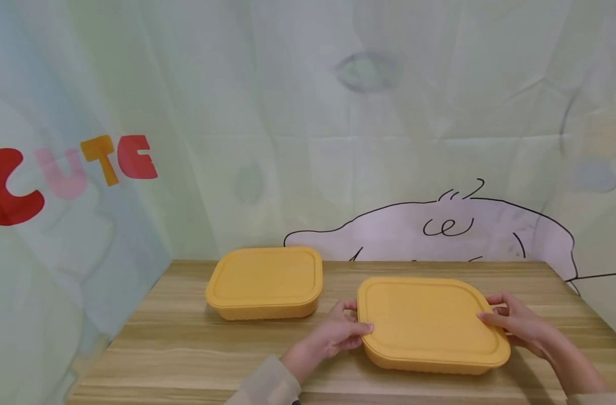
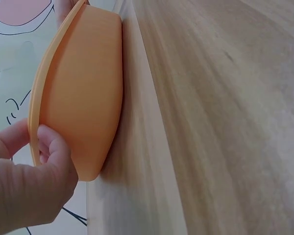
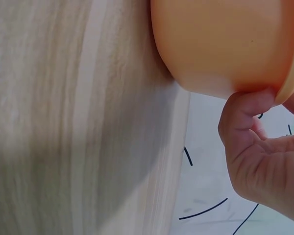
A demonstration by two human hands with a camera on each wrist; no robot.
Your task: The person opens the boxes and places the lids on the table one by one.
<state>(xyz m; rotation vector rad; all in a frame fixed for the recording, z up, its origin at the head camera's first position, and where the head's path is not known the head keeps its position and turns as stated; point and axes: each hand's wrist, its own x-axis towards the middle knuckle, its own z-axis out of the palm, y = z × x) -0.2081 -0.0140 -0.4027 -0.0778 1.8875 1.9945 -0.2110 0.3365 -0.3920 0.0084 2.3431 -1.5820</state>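
Observation:
A yellow lidded food container is at the right of the table, its lid on. My left hand grips its left rim, thumb on top of the lid and fingers curled beneath the edge. On the opposite side my right hand pinches the rim in the same way. In the left wrist view the left hand holds the rim, with the container's wall close over the wood. The right wrist view shows the right hand with its curled fingers under the rim.
A second yellow lidded container stands at the back left of the wooden table. Behind the table hangs a printed curtain with a cartoon outline and coloured letters.

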